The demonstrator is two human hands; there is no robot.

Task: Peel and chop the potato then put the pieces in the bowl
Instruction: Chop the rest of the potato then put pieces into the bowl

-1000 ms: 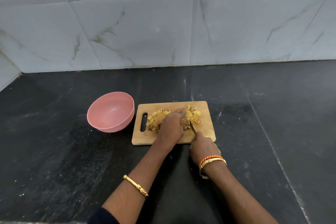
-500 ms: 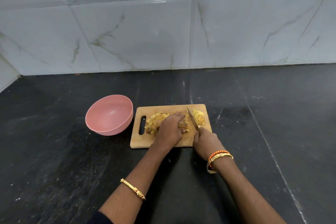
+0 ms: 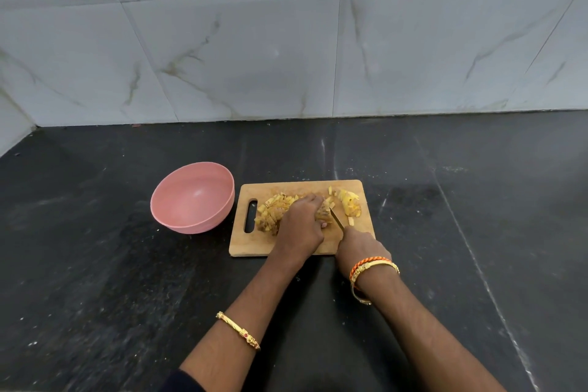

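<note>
Bowl [image 3: 192, 197] just left of cutting board [image 3: 361, 231]; potato pieces [image 3: 350, 204] on board, both on counter [image 3: 95, 280].

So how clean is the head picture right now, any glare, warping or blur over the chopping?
Head view: wide-angle bend curves the wall tiles; a small glare streak sits on one tile edge; the board, potato pieces and knife read slightly soft; the bowl is evenly lit, shadows faint.

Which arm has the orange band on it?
The right hand, holding the knife, has the orange band; the left wrist wears only gold.
</note>
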